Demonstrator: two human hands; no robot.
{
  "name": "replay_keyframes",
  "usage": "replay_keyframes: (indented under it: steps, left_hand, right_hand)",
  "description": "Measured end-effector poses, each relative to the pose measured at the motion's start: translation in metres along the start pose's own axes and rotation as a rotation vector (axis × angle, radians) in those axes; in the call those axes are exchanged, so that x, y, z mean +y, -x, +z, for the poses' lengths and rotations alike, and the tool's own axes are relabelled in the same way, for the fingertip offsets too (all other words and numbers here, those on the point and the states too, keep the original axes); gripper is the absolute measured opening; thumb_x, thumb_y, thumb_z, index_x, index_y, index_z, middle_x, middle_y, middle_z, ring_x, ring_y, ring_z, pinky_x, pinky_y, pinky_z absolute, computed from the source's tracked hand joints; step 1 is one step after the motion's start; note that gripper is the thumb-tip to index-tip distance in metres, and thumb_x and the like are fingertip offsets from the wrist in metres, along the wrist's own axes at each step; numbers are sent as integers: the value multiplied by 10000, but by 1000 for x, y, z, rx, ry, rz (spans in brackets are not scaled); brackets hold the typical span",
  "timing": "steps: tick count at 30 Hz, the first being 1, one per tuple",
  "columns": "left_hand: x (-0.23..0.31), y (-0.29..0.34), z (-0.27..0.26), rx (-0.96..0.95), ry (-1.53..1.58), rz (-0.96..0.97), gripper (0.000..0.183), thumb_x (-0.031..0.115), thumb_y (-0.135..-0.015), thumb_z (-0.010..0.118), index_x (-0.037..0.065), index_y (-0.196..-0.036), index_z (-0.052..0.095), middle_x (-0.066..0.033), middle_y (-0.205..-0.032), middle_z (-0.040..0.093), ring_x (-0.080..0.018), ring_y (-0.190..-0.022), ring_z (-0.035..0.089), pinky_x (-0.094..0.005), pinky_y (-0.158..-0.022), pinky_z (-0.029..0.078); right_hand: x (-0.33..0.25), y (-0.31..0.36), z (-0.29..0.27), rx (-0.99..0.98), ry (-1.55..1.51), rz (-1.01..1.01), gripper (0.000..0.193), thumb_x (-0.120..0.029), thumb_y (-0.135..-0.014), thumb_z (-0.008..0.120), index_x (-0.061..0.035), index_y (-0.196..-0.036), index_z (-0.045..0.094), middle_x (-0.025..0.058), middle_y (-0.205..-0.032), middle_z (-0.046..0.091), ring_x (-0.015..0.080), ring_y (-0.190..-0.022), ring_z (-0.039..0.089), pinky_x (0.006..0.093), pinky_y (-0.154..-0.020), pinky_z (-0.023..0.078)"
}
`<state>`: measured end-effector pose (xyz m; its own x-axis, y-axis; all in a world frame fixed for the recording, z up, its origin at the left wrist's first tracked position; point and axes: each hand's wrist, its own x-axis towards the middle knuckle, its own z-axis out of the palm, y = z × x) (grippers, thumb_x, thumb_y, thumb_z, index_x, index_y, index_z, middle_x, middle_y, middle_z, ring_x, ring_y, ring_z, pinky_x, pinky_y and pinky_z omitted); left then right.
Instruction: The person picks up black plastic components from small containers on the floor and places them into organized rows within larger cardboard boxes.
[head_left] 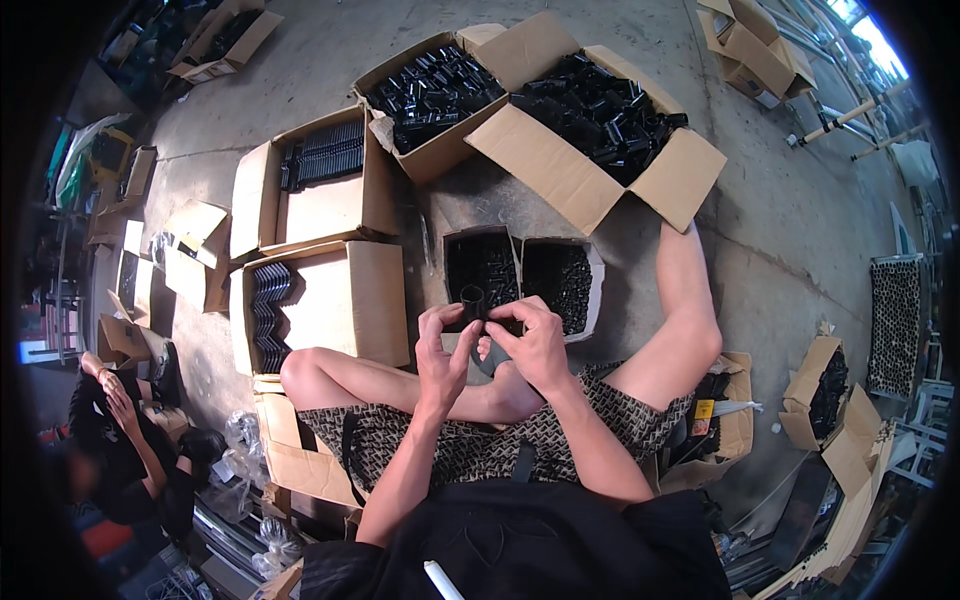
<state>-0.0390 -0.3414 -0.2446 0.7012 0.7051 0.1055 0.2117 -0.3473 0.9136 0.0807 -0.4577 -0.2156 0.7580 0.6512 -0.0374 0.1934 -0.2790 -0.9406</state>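
Above my lap, my left hand (443,350) pinches a short black tubular piece (473,297), its round open end facing up. My right hand (535,345) is closed at the piece's right side, thumb and fingertips pressed together against its lower part. Whether a second small part sits between those right fingertips is too small to make out. Just beyond both hands stand two small cartons of small black parts, a left carton (448,238) and a right carton (597,275).
A large carton (560,180) and another carton (440,160) hold heaps of black tubular parts. On the left, an upper carton (320,215) and a lower carton (350,290) hold stacked black pieces. Another person (130,440) sits at far left. A carton (738,420) stands by my right thigh.
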Motion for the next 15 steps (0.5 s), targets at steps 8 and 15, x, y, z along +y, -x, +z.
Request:
replay_keyframes:
  steps: [8,15]
  left_hand:
    - [15,-8,-5,-18,-94,92,273,82,-853,779,-33,-1049,628,-158,-1125,656,-294,-1140,586,-368,-969,475]
    - [24,-12,-6,-36,-158,123,275,84,-847,782,-33,-1048,634,-153,-1121,669,-309,-1166,571,-386,-978,475]
  right_hand:
    - [8,0,2,65,38,-185,163,-46,-798,760,21,-944,728,138,-986,712,275,-949,643,375,-803,541]
    - [9,1,3,126,133,-301,158,-60,-803,741,6,-943,712,126,-961,706,310,-947,629,401,-843,521]
